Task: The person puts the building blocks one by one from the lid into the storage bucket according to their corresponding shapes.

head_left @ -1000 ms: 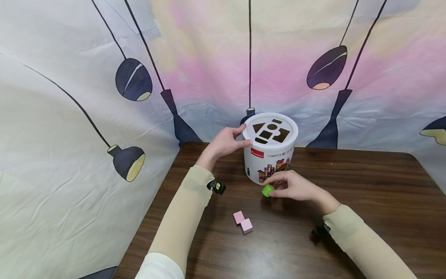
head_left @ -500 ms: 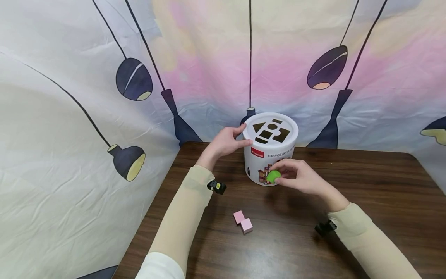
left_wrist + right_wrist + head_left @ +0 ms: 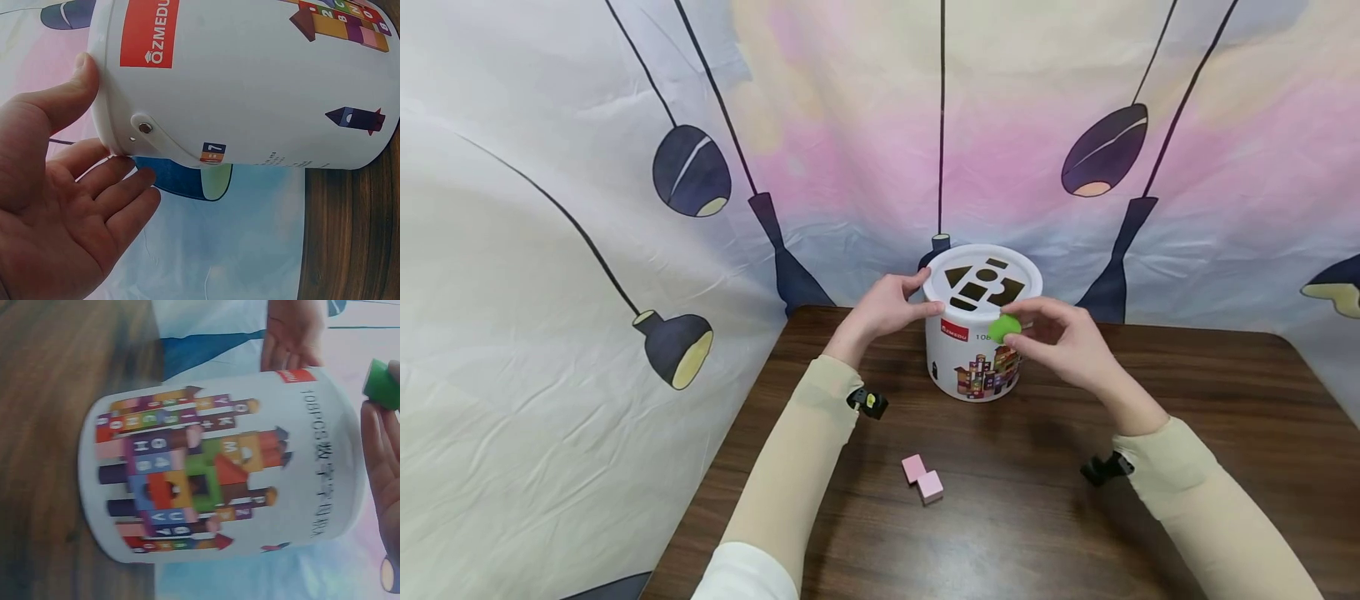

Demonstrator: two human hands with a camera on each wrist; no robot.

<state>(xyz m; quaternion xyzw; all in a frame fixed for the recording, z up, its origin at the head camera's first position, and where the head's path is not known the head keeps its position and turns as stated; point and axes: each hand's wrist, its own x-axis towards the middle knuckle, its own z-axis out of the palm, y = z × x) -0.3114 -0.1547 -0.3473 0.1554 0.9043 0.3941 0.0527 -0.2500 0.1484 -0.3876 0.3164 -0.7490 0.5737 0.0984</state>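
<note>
A white toy-block bucket [image 3: 973,367] stands upright on the table, its lid [image 3: 942,287] cut with shaped holes, including a triangle, a circle and a square. My left hand [image 3: 889,310] rests against the left side of the lid's rim, thumb toward the front; in the left wrist view its fingers [image 3: 134,200] lie fairly straight beside the rim. My right hand [image 3: 1060,337] pinches a small green block [image 3: 1003,328] between thumb and fingers, at the lid's front right edge. The right wrist view catches the green block [image 3: 381,384] at its right border.
Two pink blocks [image 3: 929,485] lie touching on the brown wooden table [image 3: 1000,517], nearer than the bucket. Behind the table hangs a cloth [image 3: 850,125] printed with lamps. A small black camera is worn on each wrist.
My right hand has lifted the green block from low in front of the bucket up and rightward to lid height. The left hand and the pink blocks stay in place.
</note>
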